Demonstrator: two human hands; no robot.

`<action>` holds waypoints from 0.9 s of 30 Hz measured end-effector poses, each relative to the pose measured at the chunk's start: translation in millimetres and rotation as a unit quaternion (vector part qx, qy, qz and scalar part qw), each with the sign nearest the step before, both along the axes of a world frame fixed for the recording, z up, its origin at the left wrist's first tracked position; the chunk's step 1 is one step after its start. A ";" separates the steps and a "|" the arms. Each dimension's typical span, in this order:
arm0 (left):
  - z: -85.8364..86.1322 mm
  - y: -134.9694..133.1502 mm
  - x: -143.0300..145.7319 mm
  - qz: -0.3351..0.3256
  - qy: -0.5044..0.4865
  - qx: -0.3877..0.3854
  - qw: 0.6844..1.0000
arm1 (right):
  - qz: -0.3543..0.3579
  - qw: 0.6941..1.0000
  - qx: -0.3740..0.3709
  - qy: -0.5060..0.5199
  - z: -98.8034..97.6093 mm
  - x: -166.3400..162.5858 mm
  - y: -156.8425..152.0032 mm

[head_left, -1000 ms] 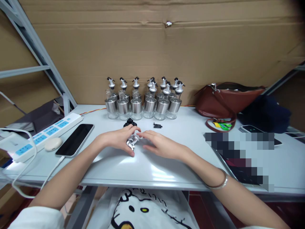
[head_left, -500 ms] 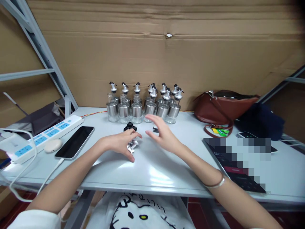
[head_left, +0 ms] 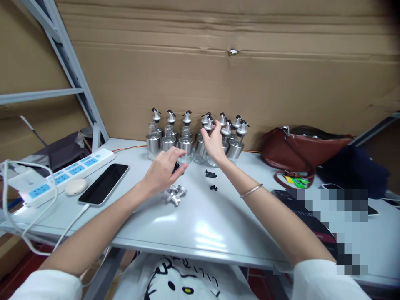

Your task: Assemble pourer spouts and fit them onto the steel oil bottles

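Observation:
My right hand reaches up to the front row of glass oil bottles, its thumb and fingers apart around a silver pourer spout; I cannot tell whether they touch. Next to it stands a steel-banded oil bottle. My left hand hovers lower on the left, open, thumb and fingers spread. Partly hidden behind its fingers is a cluster of black stoppers. Loose silver pourer spouts lie just below that hand. Farther right are thin black parts and small black caps.
A power strip, a round white case and a cabled phone lie on the left. To the right are a brown leather bag and a dark tablet. Cardboard stands behind the bottles.
My right hand has moved up and forward to the bottles. My left hand has lifted away from the loose silver spouts toward the black stoppers. The camera view has shifted slightly.

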State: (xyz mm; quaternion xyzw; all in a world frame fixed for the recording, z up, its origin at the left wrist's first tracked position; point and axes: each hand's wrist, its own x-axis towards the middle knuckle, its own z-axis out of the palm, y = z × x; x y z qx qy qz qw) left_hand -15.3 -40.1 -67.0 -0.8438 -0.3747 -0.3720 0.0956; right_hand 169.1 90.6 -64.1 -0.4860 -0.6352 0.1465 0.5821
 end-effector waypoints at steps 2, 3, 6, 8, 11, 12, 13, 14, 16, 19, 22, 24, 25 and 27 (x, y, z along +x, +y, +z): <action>-1.0 0.2 -0.3 0.003 -0.005 0.034 0.999 | -0.012 0.999 -0.028 0.019 0.4 -4.0 4.0; -1.4 0.2 -0.3 0.003 -0.007 0.045 0.999 | -0.017 0.999 -0.030 0.026 0.5 -5.3 4.4; -2.5 0.2 -0.5 0.005 -0.021 0.065 0.998 | -0.020 0.999 0.007 0.034 2.3 -6.5 -1.6; -3.1 0.3 -0.5 0.005 -0.036 0.073 0.997 | -0.016 0.998 0.053 0.033 6.4 -4.9 -11.6; -4.1 0.1 1.2 -0.008 -0.071 0.070 0.995 | -0.006 0.992 0.121 0.041 16.9 1.5 -34.4; -4.5 -0.6 2.6 -0.015 -0.093 0.057 0.994 | 0.009 0.990 0.131 0.044 20.5 4.6 -43.9; -4.9 -1.7 4.5 -0.022 -0.122 0.036 0.992 | 0.028 0.989 0.136 0.050 23.5 7.8 -54.2; -5.3 -3.5 7.1 -0.032 -0.157 0.005 0.987 | 0.047 0.988 0.138 0.056 25.6 11.1 -65.4; -6.5 -9.2 13.9 -0.068 -0.222 -0.079 0.970 | 0.091 0.984 0.130 0.081 26.5 16.6 -89.3; -9.4 -22.7 27.2 -0.155 -0.255 -0.221 0.928 | 0.171 0.974 0.085 0.123 21.5 19.9 -123.8; -13.3 -37.4 40.5 -0.213 -0.238 -0.315 0.894 | 0.266 0.950 0.057 0.153 14.2 17.7 -149.1; -15.2 -45.4 47.0 -0.236 -0.212 -0.351 0.881 | 0.315 0.933 0.050 0.166 9.6 15.2 -159.5; -15.9 -48.5 49.2 -0.245 -0.199 -0.365 0.876 | 0.335 0.925 0.050 0.171 7.4 14.1 -163.1; -16.8 -52.5 51.3 -0.257 -0.184 -0.385 0.867 | 0.366 0.912 0.049 0.178 3.0 12.9 -167.8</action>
